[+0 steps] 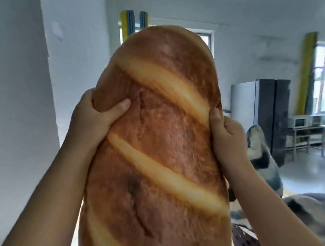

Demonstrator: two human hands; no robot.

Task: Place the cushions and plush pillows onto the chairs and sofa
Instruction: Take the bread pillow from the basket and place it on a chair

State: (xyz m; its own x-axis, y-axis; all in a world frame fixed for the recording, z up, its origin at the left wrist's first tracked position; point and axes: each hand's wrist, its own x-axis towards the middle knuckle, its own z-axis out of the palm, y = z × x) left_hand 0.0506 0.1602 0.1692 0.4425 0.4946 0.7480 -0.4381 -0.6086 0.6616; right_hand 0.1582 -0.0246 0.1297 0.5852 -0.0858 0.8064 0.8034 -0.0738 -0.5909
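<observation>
Brown bread pillow (pixel 162 142) | both hands' fingers grip its sides | bottom cut off | hides room centre

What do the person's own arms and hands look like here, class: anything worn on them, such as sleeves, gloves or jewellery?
Both forearms are bare as far as the picture shows, with no sleeve reaching into view. The left hand and right hand wear no gloves. No ring, watch or bracelet shows on either wrist or on the fingers that can be seen. Fingernails look short and unpainted.
</observation>
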